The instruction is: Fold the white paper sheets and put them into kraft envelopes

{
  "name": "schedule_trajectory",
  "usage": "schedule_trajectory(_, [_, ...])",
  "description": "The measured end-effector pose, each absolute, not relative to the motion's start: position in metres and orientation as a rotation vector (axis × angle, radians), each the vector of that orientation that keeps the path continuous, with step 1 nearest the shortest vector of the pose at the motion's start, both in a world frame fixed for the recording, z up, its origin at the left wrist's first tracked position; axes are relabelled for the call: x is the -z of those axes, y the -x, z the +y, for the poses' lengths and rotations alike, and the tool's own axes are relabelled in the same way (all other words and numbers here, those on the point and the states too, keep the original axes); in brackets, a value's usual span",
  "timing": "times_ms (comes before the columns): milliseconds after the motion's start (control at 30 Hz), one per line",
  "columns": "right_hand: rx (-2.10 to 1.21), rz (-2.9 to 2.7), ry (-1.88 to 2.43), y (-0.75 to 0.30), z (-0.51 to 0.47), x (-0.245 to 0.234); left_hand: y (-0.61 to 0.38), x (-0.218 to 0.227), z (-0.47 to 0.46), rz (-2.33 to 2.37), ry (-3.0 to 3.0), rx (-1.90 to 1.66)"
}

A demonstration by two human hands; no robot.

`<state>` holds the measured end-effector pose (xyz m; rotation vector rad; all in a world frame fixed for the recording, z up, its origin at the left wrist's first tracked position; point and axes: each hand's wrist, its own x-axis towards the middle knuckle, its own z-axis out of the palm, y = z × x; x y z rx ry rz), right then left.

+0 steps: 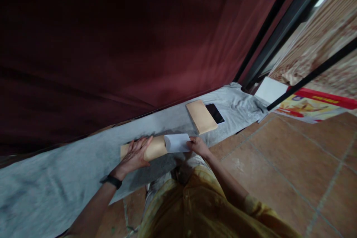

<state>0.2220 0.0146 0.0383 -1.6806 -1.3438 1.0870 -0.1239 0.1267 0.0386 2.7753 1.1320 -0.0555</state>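
Note:
A tan envelope (156, 148) lies on a grey cloth (69, 167). My left hand (135, 155) rests flat on the envelope with its fingers spread. A white folded sheet of paper (177, 142) sticks partway out of the envelope's right end. My right hand (198, 145) pinches the right edge of this sheet. A black watch band sits on my left wrist.
A stack of tan envelopes (201, 116) and a dark phone (214, 113) lie further right on the cloth. A dark red curtain (125, 33) hangs behind. At the right are a terracotta tile floor (292, 160), a white sheet (270, 90) and a red and yellow printed box (312, 105).

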Motion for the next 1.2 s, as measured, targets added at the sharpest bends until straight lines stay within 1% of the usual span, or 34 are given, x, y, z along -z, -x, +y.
schedule_trajectory(267, [-1.04, -1.336, 1.767, -0.203, 0.024, -0.034, 0.111, -0.047, 0.128, 1.067, -2.8, 0.061])
schedule_trajectory(467, [-0.879, -1.086, 1.794, -0.2, 0.026, -0.028, 0.107, -0.042, 0.129, 1.093, -2.776, 0.024])
schedule_trajectory(533, [-0.873, -1.067, 1.788, -0.201, 0.025, -0.029, 0.105, -0.041, 0.129, 1.096, -2.77, 0.034])
schedule_trajectory(900, [-0.864, -1.27, 1.848, -0.158, 0.032, -0.031, 0.094, -0.035, 0.123, 1.027, -2.794, -0.016])
schedule_trajectory(1200, [-0.622, -1.383, 1.992, -0.147, 0.031, -0.035, 0.085, -0.041, 0.118, 1.011, -2.777, -0.08])
